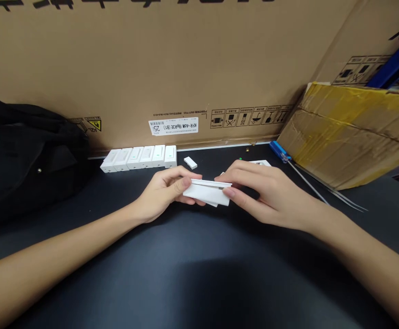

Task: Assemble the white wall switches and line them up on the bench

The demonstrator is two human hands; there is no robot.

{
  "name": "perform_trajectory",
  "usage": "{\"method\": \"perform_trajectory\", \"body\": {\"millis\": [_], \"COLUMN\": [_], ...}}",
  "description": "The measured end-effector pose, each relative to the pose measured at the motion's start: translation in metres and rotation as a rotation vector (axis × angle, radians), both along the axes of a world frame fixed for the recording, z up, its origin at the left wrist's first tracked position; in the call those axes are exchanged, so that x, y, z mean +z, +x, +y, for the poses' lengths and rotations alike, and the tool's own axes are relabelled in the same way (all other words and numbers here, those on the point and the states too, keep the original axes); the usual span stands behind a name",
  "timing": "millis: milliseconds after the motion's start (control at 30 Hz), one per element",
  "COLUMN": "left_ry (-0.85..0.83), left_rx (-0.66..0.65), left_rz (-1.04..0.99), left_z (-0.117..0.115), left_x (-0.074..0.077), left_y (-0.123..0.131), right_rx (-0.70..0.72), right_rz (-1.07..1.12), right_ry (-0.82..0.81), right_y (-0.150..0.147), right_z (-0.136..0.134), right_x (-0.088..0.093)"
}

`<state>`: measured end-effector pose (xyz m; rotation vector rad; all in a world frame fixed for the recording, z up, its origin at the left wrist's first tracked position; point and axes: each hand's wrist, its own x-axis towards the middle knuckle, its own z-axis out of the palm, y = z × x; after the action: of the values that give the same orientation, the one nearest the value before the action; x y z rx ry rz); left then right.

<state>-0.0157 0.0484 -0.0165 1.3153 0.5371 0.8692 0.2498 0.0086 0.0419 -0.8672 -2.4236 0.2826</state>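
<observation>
My left hand (pixel 160 194) and right hand (pixel 266 194) pinch a white plastic switch cover (pixel 207 193) by its ends, just before the row of white switches (pixel 138 157); it looks light and stiff, best held by the edges.

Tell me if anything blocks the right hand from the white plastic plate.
Nothing visible does: the right hand is touching the white plastic plate directly, and the left hand holds its other end.

I've got a dark surface (pixel 199 278) with a row of white modules (pixel 138 158) along its far edge, a black bag (pixel 24 160) at left, and what looks like a blue-handled screwdriver (pixel 279 151) at right.
</observation>
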Motion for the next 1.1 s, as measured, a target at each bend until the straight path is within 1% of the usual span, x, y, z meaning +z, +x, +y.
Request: {"method": "perform_trajectory", "body": {"millis": [133, 200, 300, 367, 467, 500, 567, 767, 900, 967, 1033, 1100], "left_ry": [-0.041, -0.042, -0.033, -0.031, -0.021, -0.014, -0.002, 0.03, 0.09, 0.079, 0.037, -0.017], "left_rx": [0.006, -0.005, -0.005, -0.002, -0.008, -0.009, -0.01, -0.06, -0.041, -0.054, -0.062, -0.04], "left_rz": [0.024, 0.042, 0.058, 0.057, 0.049, 0.044, 0.036, 0.012, 0.018, -0.012, -0.043, -0.061], "left_z": [-0.002, -0.002, -0.001, -0.001, 0.0, 0.0, 0.001, 0.004, 0.003, 0.002, 0.002, 0.001], "left_x": [0.002, 0.002, 0.003, 0.003, 0.002, 0.001, 0.0, -0.002, 0.0, 0.001, 0.001, 0.001], "left_y": [0.001, 0.002, 0.002, 0.003, 0.003, 0.003, 0.002, -0.001, 0.001, 0.002, 0.002, 0.002], "right_rx": [0.004, 0.011, 0.02, -0.005, -0.059, -0.068, -0.079, -0.098, -0.066, -0.038, -0.007, -0.004], "right_rz": [-0.093, -0.059, 0.06, 0.121, 0.191, 0.218, 0.263, 0.283, 0.252, 0.19, 0.111, 0.03], "right_ry": [-0.045, -0.061, -0.111, -0.217, -0.432, -0.481, -0.52, -0.472, -0.437, -0.37, -0.264, -0.14], "right_y": [-0.001, -0.004, -0.008, -0.009, -0.008, -0.008, -0.007, -0.005, -0.001, 0.002, 0.003, 0.003], "right_z": [-0.005, -0.007, -0.006, -0.004, -0.001, 0.0, 0.002, 0.002, 0.002, 0.002, 0.001, 0.0], "right_x": [-0.002, -0.003, -0.003, -0.002, 0.0, 0.0, 0.001, 0.002, 0.003, 0.002, -0.001, -0.003]}}
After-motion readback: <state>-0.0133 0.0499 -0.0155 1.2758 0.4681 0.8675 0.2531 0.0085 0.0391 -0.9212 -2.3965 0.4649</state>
